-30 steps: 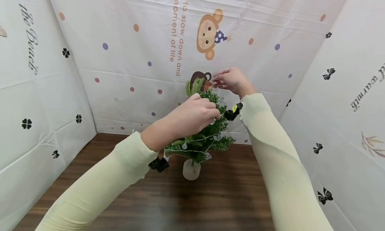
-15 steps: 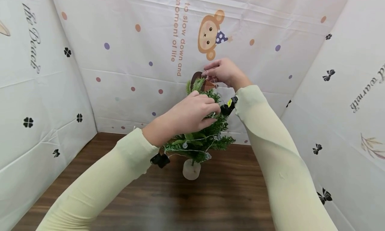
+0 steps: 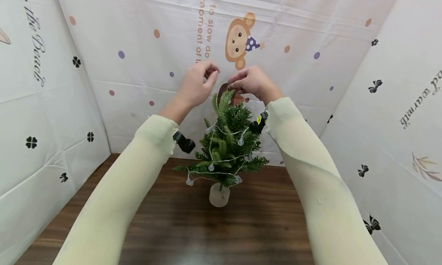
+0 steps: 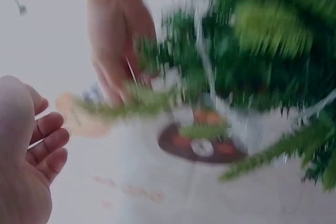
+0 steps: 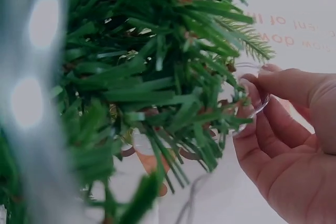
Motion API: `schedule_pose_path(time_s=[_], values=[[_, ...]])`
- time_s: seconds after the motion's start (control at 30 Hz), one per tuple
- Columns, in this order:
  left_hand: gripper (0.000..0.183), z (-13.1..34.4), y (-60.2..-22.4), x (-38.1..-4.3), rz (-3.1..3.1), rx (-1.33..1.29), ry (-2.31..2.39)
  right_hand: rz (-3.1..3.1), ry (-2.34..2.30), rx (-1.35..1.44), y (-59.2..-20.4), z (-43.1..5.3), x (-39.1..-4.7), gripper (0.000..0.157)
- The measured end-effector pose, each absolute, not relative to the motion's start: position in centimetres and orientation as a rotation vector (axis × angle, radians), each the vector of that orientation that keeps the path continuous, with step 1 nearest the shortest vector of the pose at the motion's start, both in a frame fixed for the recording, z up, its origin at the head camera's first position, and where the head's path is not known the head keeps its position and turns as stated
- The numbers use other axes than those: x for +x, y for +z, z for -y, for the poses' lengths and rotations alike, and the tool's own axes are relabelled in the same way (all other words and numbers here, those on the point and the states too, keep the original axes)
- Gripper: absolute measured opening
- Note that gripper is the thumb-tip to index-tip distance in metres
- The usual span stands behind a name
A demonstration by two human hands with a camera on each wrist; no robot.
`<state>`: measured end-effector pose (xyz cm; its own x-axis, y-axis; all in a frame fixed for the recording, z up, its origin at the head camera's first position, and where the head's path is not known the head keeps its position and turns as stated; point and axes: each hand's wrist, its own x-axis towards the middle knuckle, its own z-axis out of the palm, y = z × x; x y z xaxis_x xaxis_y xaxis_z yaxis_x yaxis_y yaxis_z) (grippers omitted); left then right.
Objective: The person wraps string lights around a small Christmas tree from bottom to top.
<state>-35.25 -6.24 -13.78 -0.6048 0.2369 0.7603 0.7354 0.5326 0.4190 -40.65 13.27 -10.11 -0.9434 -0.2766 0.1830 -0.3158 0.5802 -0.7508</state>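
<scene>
A small artificial Christmas tree (image 3: 224, 142) stands upright on a pale round base (image 3: 219, 196). Clear string lights (image 3: 240, 141) with small bulbs wind around its branches. Beside the treetop, on the right, my right hand (image 3: 253, 83) pinches the thin clear wire (image 5: 260, 109) between thumb and fingers, as the right wrist view shows. Up and to the left of the treetop is my left hand (image 3: 197, 83), apart from the tree. Its fingers (image 4: 50, 140) are loosely bent, and I see nothing held in them in the left wrist view, which is partly blurred.
The tree stands on a dark wood-grain table (image 3: 221, 234). Behind it hangs a white printed cloth (image 3: 138, 65) with a monkey and dots. More printed cloth panels (image 3: 386, 115) enclose the left and right sides.
My left hand has left the tree's front and risen up and left, uncovering branches and bulbs. The right hand has shifted left towards the treetop, holding the wire.
</scene>
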Motion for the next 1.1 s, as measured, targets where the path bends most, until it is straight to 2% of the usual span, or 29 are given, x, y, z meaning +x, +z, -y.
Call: schedule_pose_path(time_s=[0.17,0.33,0.5,0.73,1.1], values=[[0.029,7.4,-14.3,-38.8,2.388,-0.608,-1.082,2.785,1.227,0.540,-10.2,-13.0,-40.6,0.028],[0.037,7.3,-14.8,-40.4,2.546,-0.650,-1.174,2.784,1.198,0.597,-10.0,-12.6,-40.4,0.026],[0.030,6.3,-15.0,-40.9,2.522,-0.754,-1.240,2.789,1.176,0.621,-9.8,-12.6,-39.9,0.025],[0.019,5.0,-15.3,-41.2,2.417,-0.690,-1.298,2.768,1.204,0.631,-9.5,-12.7,-38.2,0.026],[0.016,3.9,-15.5,-41.5,2.298,-0.670,-1.488,2.663,1.302,0.661,-10.3,-13.3,-40.1,0.023]])
